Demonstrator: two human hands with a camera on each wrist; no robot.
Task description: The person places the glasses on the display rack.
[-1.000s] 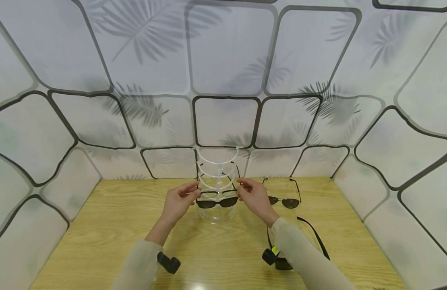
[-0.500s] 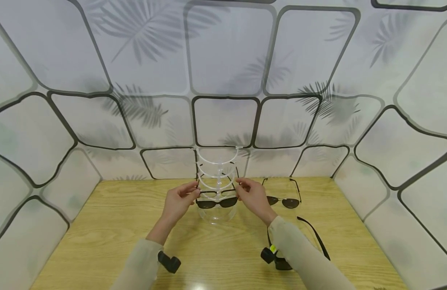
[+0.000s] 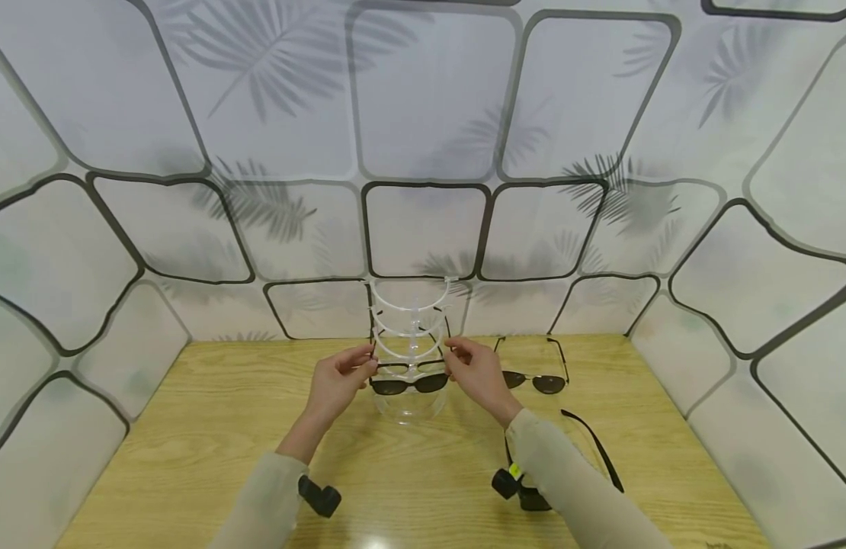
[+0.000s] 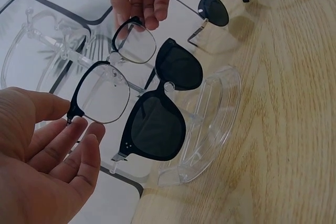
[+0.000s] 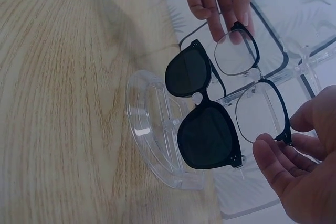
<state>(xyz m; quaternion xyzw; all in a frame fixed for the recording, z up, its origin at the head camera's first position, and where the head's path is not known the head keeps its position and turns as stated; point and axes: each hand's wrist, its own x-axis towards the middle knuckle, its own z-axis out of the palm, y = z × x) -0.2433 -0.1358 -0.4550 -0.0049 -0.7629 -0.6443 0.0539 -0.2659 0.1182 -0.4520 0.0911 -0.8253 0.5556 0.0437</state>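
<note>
Spanning the gap between left hand (image 3: 338, 383) and right hand (image 3: 479, 377), the clear-lensed glasses (image 4: 103, 63) are being pinched at both ends just above the sunglasses (image 4: 157, 97).

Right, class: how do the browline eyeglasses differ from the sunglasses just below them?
The browline eyeglasses have clear lenses; the sunglasses have dark ones. The eyeglasses have thin lower rims; the sunglasses have thicker black ones. Left hand and right hand hold the eyeglasses, not the sunglasses. Both have black upper rims.

Eyeglasses (image 4: 103, 63) above sunglasses (image 4: 159, 100) on stand (image 4: 224, 121), aviators (image 3: 545, 383) to the right, nearer pair (image 3: 534, 500) apparently beneath right sleeve (image 3: 574, 480)
</note>
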